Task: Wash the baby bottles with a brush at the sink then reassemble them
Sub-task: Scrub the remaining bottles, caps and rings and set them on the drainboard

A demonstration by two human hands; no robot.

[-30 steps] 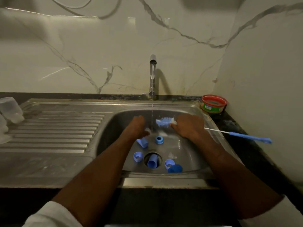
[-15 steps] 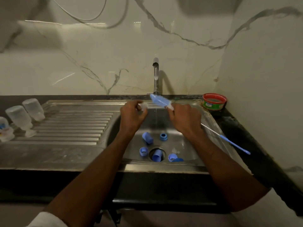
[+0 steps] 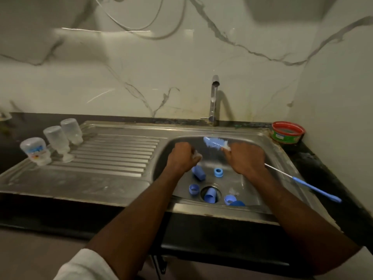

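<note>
The steel sink [image 3: 282, 168] fills the middle of the view, its ribbed drainboard [image 3: 113, 156] running toward 9 o'clock and the tap [image 3: 214, 102] standing at 12 o'clock with water falling from it. Both forearms reach in from 6 o'clock, slanting toward each other over the basin. The right hand [image 3: 246, 158], knuckles up, is curled round the bottle brush [image 3: 314, 188] close to its blue bristle head, which points to 11 o'clock under the water; the thin white shaft and blue handle trail out past the wrist toward 4 o'clock over the sink's rim. The left hand [image 3: 181, 158] is closed in a fist round a small clear piece [image 3: 196, 156], too blurred to name, just beside the bristles. Three clear bottles [image 3: 56, 142] stand upside down at the drainboard's 9 o'clock end. A red-rimmed tub [image 3: 287, 132] sits on the counter at 2 o'clock. On the basin floor, blue caps and rings [image 3: 218, 172] lie around the drain [image 3: 211, 194], one cap inside it.
</note>
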